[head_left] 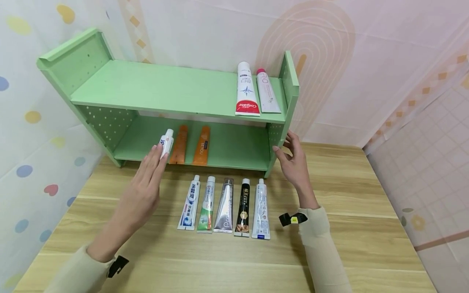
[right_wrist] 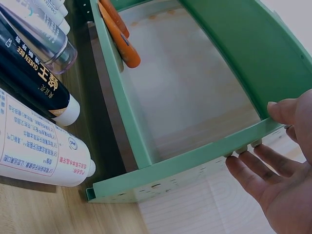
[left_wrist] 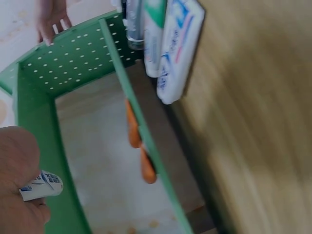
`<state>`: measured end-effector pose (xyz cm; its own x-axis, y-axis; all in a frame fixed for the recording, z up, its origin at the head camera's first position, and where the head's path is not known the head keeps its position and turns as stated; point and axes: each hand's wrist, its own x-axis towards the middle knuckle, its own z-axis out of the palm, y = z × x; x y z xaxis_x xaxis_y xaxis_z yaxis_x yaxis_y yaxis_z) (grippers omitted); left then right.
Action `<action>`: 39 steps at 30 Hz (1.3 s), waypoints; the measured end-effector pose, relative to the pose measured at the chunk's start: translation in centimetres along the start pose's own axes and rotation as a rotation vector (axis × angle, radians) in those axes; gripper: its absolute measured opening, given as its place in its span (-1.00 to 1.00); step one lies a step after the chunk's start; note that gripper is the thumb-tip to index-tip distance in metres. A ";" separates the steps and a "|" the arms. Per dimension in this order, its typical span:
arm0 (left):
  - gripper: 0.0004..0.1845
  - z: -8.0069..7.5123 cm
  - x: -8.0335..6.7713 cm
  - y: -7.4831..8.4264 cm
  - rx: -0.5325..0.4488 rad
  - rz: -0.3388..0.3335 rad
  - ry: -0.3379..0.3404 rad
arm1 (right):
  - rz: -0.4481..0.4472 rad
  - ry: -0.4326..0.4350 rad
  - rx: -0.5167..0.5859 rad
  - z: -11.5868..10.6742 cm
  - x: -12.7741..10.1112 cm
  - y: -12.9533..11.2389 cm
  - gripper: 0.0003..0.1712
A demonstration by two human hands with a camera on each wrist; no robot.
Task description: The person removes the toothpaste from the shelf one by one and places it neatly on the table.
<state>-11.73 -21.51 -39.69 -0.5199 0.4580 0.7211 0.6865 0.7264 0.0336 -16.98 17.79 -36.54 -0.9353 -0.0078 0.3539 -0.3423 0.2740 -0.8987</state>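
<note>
Left hand (head_left: 148, 179): fingers nearly straight, thumb pinching a small white plastic toothpaste tube (head_left: 166, 142) at its lower body; tube held cap-up at the front of the lower shelf, just left of two orange tubes (head_left: 190, 145).
Right hand (head_left: 293, 162): fingers apart, relaxed, fingertips (right_wrist: 243, 148) touching the right side panel of the green perforated wooden two-tier rack (head_left: 102, 122); it holds nothing.
Handling: tube judged light, soft-walled, glossy and somewhat slippery; best gripped mid-body, not at the cap.
Table (head_left: 366, 211): pale wood; a row of five toothpaste tubes (head_left: 225, 207) lies before the rack.
</note>
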 end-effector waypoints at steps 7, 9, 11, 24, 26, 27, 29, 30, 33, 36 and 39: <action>-0.17 1.0 -1.9 -0.3 -0.003 -0.011 -0.072 | -0.004 0.005 -0.003 0.1 0.0 0.1 -0.31; -0.17 1.2 -2.5 -0.3 -0.002 -0.013 -0.095 | -0.006 0.004 -0.003 0.1 0.0 0.1 -0.31; -0.16 1.4 -3.0 -0.3 -0.001 -0.018 -0.115 | -0.004 0.005 -0.003 0.1 0.0 0.1 -0.31; -0.27 2.1 -5.6 -0.2 0.047 -0.025 -0.220 | 0.021 0.007 -0.019 0.1 -0.1 -0.2 -0.31; -0.23 2.1 -5.9 -0.1 0.047 -0.026 -0.242 | 0.019 0.007 -0.015 0.0 -0.1 -0.3 -0.31; -0.21 2.1 -6.1 -0.1 0.047 -0.027 -0.253 | 0.019 0.006 -0.013 0.0 -0.1 -0.3 -0.31; -0.17 2.0 -6.3 -0.1 0.047 -0.028 -0.275 | 0.016 0.005 -0.007 0.0 -0.1 -0.3 -0.31; -0.15 2.1 -6.4 -0.1 0.047 -0.028 -0.284 | 0.015 0.005 -0.008 0.0 -0.1 -0.2 -0.31; -0.10 2.0 -6.6 0.0 0.050 -0.037 -0.327 | 0.014 0.006 -0.009 0.0 -0.2 -0.1 -0.31; -0.02 2.1 -6.5 0.0 0.053 -0.039 -0.372 | 0.012 0.008 -0.014 0.0 -0.2 -0.1 -0.31; 0.04 2.2 -6.5 0.0 0.060 -0.044 -0.421 | 0.012 0.009 -0.014 0.0 -0.1 -0.1 -0.31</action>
<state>-9.51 -23.38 -45.86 -0.7187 0.5859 0.3744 0.6345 0.7729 0.0084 -16.84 17.73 -36.53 -0.9383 0.0037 0.3457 -0.3302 0.2871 -0.8992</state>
